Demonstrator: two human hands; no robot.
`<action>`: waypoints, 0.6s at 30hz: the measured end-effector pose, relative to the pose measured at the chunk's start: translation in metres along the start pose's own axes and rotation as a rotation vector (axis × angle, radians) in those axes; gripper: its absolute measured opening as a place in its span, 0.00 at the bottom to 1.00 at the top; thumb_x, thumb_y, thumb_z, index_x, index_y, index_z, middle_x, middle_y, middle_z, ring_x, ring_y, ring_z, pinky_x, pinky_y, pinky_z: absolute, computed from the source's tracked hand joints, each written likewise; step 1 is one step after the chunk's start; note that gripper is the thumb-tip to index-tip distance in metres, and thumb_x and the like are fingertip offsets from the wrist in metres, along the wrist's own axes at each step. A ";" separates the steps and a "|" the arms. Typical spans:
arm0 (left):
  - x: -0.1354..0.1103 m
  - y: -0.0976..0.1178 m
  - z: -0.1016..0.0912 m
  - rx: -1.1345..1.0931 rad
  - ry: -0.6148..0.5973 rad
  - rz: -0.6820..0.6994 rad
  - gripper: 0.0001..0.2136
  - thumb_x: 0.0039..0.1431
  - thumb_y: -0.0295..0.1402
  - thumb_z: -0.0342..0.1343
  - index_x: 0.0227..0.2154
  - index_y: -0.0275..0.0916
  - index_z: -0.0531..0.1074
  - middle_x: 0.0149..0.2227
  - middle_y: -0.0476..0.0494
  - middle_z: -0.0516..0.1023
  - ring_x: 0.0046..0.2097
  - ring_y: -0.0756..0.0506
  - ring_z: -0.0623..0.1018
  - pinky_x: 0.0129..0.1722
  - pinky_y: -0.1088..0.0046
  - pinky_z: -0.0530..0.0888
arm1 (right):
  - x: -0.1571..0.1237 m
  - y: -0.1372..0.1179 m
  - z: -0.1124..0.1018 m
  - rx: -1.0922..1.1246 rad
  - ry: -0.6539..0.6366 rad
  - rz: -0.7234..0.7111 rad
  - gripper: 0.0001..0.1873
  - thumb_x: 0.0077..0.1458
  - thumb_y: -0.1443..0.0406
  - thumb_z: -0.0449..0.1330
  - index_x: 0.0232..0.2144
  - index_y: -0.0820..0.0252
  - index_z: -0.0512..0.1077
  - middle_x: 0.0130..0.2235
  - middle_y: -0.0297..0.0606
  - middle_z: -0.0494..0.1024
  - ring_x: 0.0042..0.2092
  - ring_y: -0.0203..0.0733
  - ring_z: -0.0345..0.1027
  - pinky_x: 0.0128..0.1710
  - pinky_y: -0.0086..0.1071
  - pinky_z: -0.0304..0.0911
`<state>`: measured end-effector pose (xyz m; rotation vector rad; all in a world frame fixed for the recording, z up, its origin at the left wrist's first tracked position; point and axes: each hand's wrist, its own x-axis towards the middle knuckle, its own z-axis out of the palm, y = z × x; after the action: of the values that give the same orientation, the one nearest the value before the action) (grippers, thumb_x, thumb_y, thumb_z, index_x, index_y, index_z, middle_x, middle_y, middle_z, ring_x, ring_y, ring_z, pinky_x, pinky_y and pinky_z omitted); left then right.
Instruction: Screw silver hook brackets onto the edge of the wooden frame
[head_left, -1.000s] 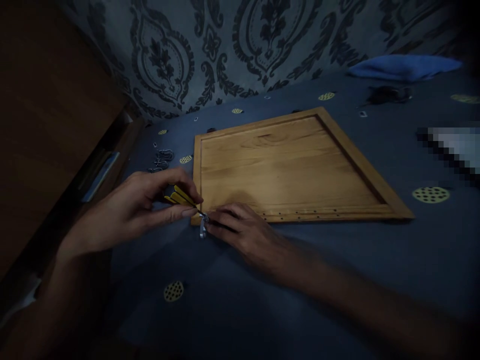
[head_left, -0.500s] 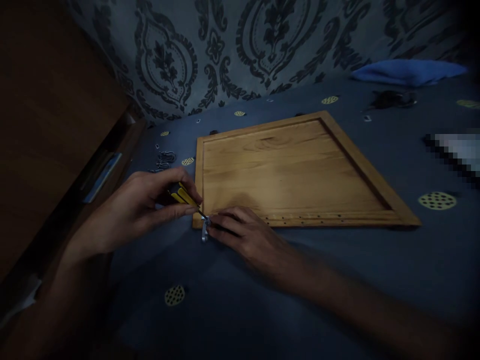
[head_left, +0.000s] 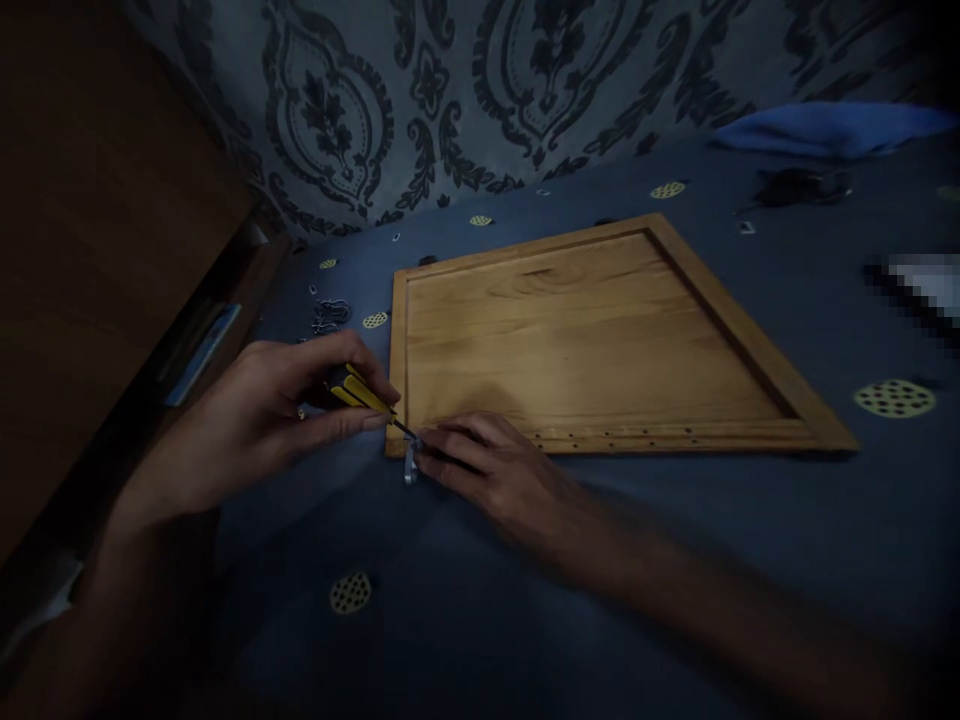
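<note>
My left hand (head_left: 277,420) is closed round a yellow-and-black screwdriver (head_left: 361,393), thumb and fingers pinching its handle. The shaft slants down to a small metal hook (head_left: 409,462) at the near left corner of a framed wooden panel (head_left: 555,330). From the other side, the fingertips of my right hand (head_left: 495,470) are pressed together against the hook and the panel's edge. Those fingers partly cover the hook's fixing point, and any screw there is too small to make out. Several dark holes run along the panel's near rail, right of my right hand.
Several more metal hooks (head_left: 330,314) lie in a small heap beyond my left hand. A blue cloth (head_left: 832,130) and a dark tangled item (head_left: 802,187) rest at the back right. Dark blue patterned fabric (head_left: 480,600) lies under the panel. A brown wooden cabinet (head_left: 112,200) stands on the left.
The screwdriver's handle has turned a little in my left hand, which has shifted slightly left. My right hand stays at the hook. The camera view has moved a little.
</note>
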<state>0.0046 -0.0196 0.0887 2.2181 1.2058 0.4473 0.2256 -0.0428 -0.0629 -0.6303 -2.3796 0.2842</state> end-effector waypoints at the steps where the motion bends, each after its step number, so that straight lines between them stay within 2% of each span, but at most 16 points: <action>1: 0.000 0.000 0.000 0.010 0.002 -0.003 0.05 0.62 0.37 0.63 0.38 0.43 0.78 0.38 0.49 0.85 0.38 0.46 0.85 0.37 0.78 0.81 | 0.000 0.000 0.000 0.001 0.000 0.003 0.16 0.69 0.71 0.54 0.55 0.63 0.75 0.52 0.46 0.79 0.56 0.49 0.68 0.55 0.46 0.71; 6: 0.000 0.000 0.005 0.091 0.049 -0.017 0.08 0.61 0.42 0.63 0.37 0.44 0.77 0.33 0.51 0.84 0.33 0.47 0.84 0.29 0.79 0.76 | -0.001 -0.001 -0.001 -0.038 0.007 -0.007 0.16 0.68 0.72 0.54 0.54 0.66 0.75 0.53 0.48 0.79 0.56 0.50 0.68 0.55 0.46 0.71; 10: 0.001 0.002 0.009 0.128 0.079 -0.007 0.11 0.62 0.45 0.63 0.37 0.44 0.77 0.30 0.53 0.83 0.31 0.48 0.83 0.29 0.78 0.74 | -0.001 -0.001 -0.001 -0.037 0.007 -0.011 0.15 0.67 0.72 0.56 0.53 0.67 0.75 0.52 0.49 0.80 0.56 0.51 0.68 0.55 0.47 0.71; 13: 0.001 0.003 0.009 0.131 0.096 0.000 0.14 0.62 0.49 0.62 0.36 0.43 0.77 0.30 0.53 0.83 0.31 0.48 0.82 0.29 0.78 0.74 | -0.001 0.000 0.000 -0.041 0.005 -0.016 0.15 0.68 0.72 0.54 0.53 0.63 0.76 0.53 0.47 0.80 0.56 0.50 0.69 0.55 0.47 0.72; 18: 0.000 0.003 0.011 0.167 0.144 -0.015 0.17 0.61 0.53 0.61 0.34 0.43 0.77 0.29 0.52 0.83 0.29 0.48 0.80 0.26 0.76 0.71 | -0.002 0.001 0.002 -0.017 0.009 -0.013 0.17 0.68 0.72 0.54 0.55 0.64 0.74 0.53 0.50 0.79 0.58 0.51 0.67 0.55 0.50 0.71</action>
<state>0.0124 -0.0243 0.0824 2.3492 1.3783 0.5252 0.2258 -0.0433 -0.0660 -0.6223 -2.3786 0.2546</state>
